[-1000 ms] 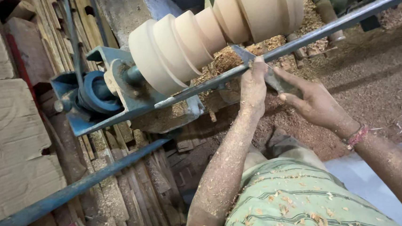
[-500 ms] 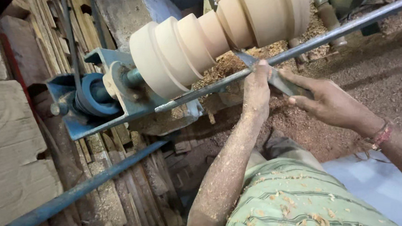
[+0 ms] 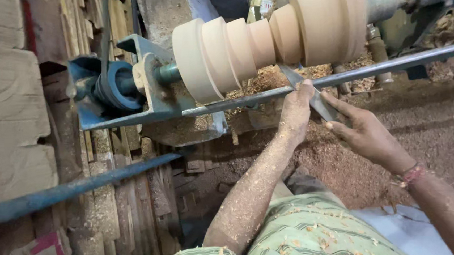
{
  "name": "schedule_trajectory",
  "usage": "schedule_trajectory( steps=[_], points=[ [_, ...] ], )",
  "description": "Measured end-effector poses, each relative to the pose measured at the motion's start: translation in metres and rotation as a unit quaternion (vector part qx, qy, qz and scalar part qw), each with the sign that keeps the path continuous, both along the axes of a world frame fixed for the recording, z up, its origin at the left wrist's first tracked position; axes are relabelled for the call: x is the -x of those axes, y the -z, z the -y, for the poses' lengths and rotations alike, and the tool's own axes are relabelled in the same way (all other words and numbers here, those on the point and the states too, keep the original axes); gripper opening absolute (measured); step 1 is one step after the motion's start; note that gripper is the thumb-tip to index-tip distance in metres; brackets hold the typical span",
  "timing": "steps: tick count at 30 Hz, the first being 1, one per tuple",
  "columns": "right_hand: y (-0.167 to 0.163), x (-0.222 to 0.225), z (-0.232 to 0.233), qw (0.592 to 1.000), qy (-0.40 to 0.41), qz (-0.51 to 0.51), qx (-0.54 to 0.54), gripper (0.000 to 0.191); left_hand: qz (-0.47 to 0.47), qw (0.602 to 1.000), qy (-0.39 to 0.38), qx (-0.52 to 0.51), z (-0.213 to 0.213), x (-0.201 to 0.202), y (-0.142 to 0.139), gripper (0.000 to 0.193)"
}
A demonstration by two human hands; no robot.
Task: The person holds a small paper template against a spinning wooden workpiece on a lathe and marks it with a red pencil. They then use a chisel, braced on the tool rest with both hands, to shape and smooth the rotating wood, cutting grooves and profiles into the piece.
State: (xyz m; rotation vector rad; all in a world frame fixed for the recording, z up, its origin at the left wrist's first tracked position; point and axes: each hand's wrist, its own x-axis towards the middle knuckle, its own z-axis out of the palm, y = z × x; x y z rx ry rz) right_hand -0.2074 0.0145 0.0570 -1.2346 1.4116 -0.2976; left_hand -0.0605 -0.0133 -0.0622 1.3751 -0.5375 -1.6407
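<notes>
Nearest you, wood chips lie scattered over your green striped shirt (image 3: 330,246) and dust coats your forearms. Since a second ago the view has drawn in and the stepped wooden workpiece (image 3: 264,45) sits higher and larger, while your hands have kept their hold, so the cut looks ongoing. Your left hand (image 3: 295,113) is closed over the flat metal chisel (image 3: 307,90) where it crosses the long steel rest bar (image 3: 348,74); your right hand (image 3: 367,134) grips the chisel behind it. The chisel's tip meets the workpiece just above your hands. Sawdust (image 3: 351,173) heaps beyond.
</notes>
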Motion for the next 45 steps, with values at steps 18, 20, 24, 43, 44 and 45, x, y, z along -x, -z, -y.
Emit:
schedule_trajectory(
  steps=[18,20,24,43,44,45],
  points=[
    [0.026,-0.004,-0.049,0.987,0.083,0.133,0.024,0.073,0.082,0.989,0.099,0.075,-0.016,-0.007,0.013,0.042],
    [0.026,-0.008,-0.054,0.986,0.065,0.132,0.078,0.076,0.063,0.988,0.102,0.096,-0.018,-0.008,0.01,0.044],
    [0.02,-0.03,-0.064,0.99,0.124,0.06,-0.041,0.079,0.037,0.993,0.098,0.051,-0.021,-0.017,-0.002,0.044],
    [0.0,-0.088,-0.083,0.972,0.193,0.118,0.062,0.08,0.131,0.987,-0.004,0.097,-0.027,-0.017,-0.011,0.041],
    [0.0,-0.088,-0.083,0.971,0.196,0.123,0.06,0.08,0.11,0.99,-0.004,0.089,-0.028,-0.017,-0.013,0.04],
    [0.0,-0.088,-0.082,0.971,0.196,0.122,0.059,0.079,0.089,0.993,-0.005,0.08,-0.028,-0.017,-0.014,0.039]
  ],
)
